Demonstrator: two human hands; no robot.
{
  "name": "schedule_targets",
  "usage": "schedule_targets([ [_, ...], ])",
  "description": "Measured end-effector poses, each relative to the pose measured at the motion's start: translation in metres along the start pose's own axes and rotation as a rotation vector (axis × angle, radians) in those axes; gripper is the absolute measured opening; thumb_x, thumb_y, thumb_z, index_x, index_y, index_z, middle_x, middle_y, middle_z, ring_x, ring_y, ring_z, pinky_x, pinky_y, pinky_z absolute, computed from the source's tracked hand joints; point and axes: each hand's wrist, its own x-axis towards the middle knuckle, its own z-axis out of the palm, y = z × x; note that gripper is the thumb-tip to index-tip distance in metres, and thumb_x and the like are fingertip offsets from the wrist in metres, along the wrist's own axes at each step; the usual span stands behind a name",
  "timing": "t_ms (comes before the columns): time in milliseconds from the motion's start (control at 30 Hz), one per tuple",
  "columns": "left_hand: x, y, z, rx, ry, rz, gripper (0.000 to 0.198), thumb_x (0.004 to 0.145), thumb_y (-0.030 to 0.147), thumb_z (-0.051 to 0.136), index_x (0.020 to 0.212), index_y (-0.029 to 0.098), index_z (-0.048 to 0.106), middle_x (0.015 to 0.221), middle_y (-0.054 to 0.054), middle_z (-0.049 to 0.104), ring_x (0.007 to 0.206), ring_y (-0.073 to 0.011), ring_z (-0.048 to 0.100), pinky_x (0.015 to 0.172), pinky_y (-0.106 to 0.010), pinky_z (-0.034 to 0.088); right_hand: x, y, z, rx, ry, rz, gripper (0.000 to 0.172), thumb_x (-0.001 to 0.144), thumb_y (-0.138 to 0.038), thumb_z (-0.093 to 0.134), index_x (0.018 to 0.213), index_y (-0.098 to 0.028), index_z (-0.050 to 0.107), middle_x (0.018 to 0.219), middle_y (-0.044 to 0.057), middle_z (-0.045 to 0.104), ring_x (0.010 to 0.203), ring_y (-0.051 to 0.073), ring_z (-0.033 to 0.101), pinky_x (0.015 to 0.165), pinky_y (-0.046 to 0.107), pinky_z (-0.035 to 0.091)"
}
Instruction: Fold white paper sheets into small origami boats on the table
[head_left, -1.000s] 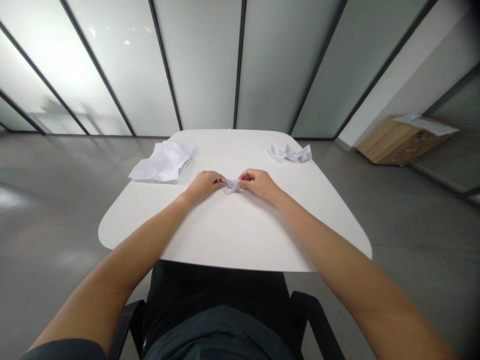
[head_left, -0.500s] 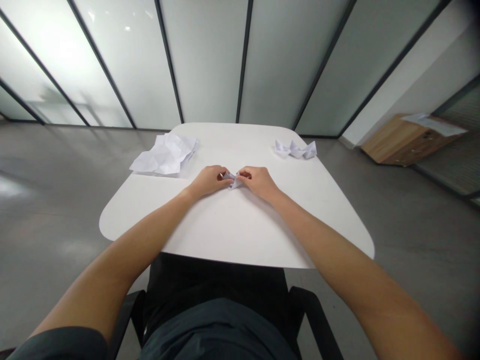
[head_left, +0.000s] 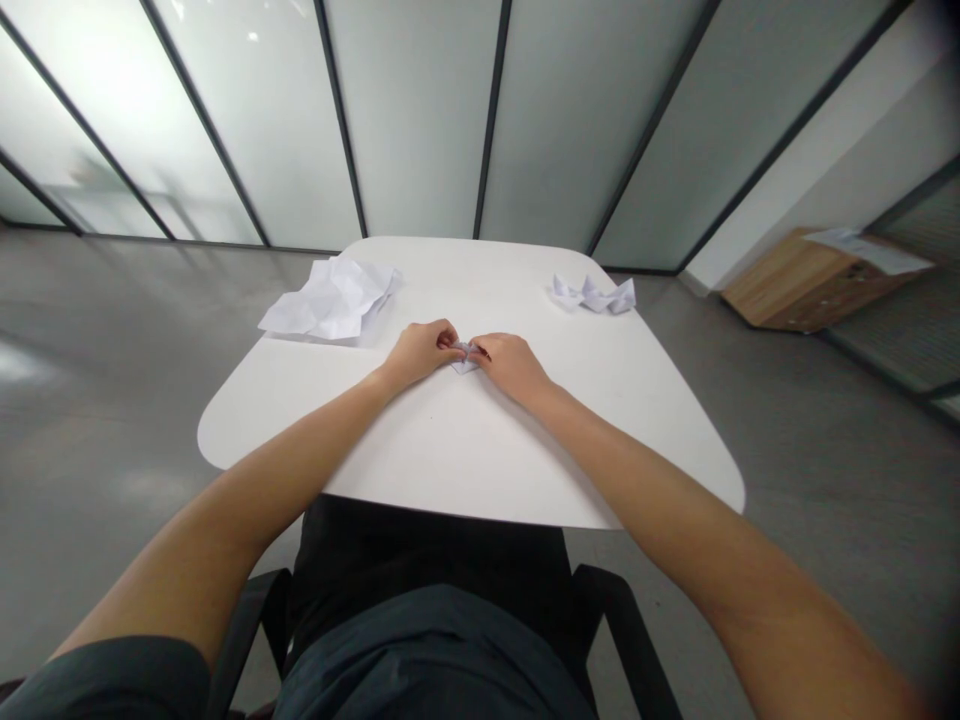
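Between my hands, over the middle of the white table [head_left: 450,450], is a small piece of folded white paper [head_left: 465,366]. My left hand [head_left: 422,355] pinches its left side between thumb and fingers. On the other side my right hand [head_left: 514,365] grips it the same way, fingertips close to those of the left. The fingers cover much of the paper, and only its lower pointed part shows clearly.
Creased white sheets [head_left: 330,300] lie at the table's back left. Several folded white paper pieces [head_left: 592,295] sit in a row near the back right edge. A wooden cabinet [head_left: 817,280] stands on the floor to the right, and frosted glass panels [head_left: 420,120] rise behind the table.
Both hands have drawn closer together around the folded paper, which now shows less and looks more compact. The view has shifted slightly.
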Motion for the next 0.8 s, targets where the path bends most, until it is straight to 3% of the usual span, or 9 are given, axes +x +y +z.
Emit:
schedule_targets([
  [267, 0.003, -0.009, -0.005, -0.067, -0.079, 0.037, 0.018, 0.084, 0.035, 0.075, 0.095, 0.021, 0.076, 0.089, -0.001, 0.079, 0.081, -0.0186, 0.071, 0.075, -0.029, 0.049, 0.0, -0.01, 0.0, -0.104, -0.073, 0.002, 0.018, 0.104, -0.018, 0.058, 0.104, -0.015, 0.076, 0.107, 0.014, 0.077, 0.105, 0.027, 0.066, 0.092, 0.034, 0.044],
  [433, 0.003, -0.012, -0.005, -0.054, -0.106, 0.118, 0.011, 0.085, 0.031, 0.074, 0.091, 0.022, 0.071, 0.083, 0.0, 0.075, 0.076, -0.0179, 0.068, 0.072, -0.03, 0.048, 0.001, -0.006, 0.007, -0.067, -0.02, -0.007, 0.019, 0.101, -0.013, 0.057, 0.101, -0.015, 0.075, 0.104, 0.015, 0.077, 0.102, 0.028, 0.066, 0.09, 0.036, 0.044],
  [533, 0.002, -0.008, 0.0, -0.121, -0.013, 0.144, 0.019, 0.085, 0.028, 0.074, 0.101, 0.022, 0.065, 0.092, -0.001, 0.075, 0.085, -0.0185, 0.068, 0.08, -0.031, 0.05, 0.004, 0.0, 0.012, 0.058, 0.09, 0.018, 0.016, 0.099, -0.015, 0.059, 0.1, -0.015, 0.075, 0.102, 0.013, 0.076, 0.1, 0.028, 0.066, 0.091, 0.037, 0.045],
  [700, 0.005, 0.001, 0.006, -0.494, 0.16, 0.084, 0.033, 0.089, 0.037, 0.075, 0.106, 0.023, 0.052, 0.095, -0.001, 0.069, 0.081, -0.014, 0.068, 0.078, -0.027, 0.053, 0.01, 0.006, 0.011, 0.415, 0.301, 0.1, 0.009, 0.093, -0.02, 0.063, 0.097, -0.019, 0.072, 0.095, 0.006, 0.075, 0.09, 0.024, 0.067, 0.088, 0.037, 0.05],
  [800, 0.005, 0.008, 0.006, -0.705, 0.178, 0.042, 0.039, 0.089, 0.043, 0.077, 0.111, 0.023, 0.051, 0.095, -0.002, 0.07, 0.081, -0.014, 0.069, 0.079, -0.028, 0.056, 0.013, 0.005, 0.012, 0.633, 0.344, 0.197, 0.011, 0.091, -0.024, 0.064, 0.1, -0.021, 0.07, 0.096, 0.004, 0.074, 0.087, 0.022, 0.068, 0.086, 0.038, 0.055],
])
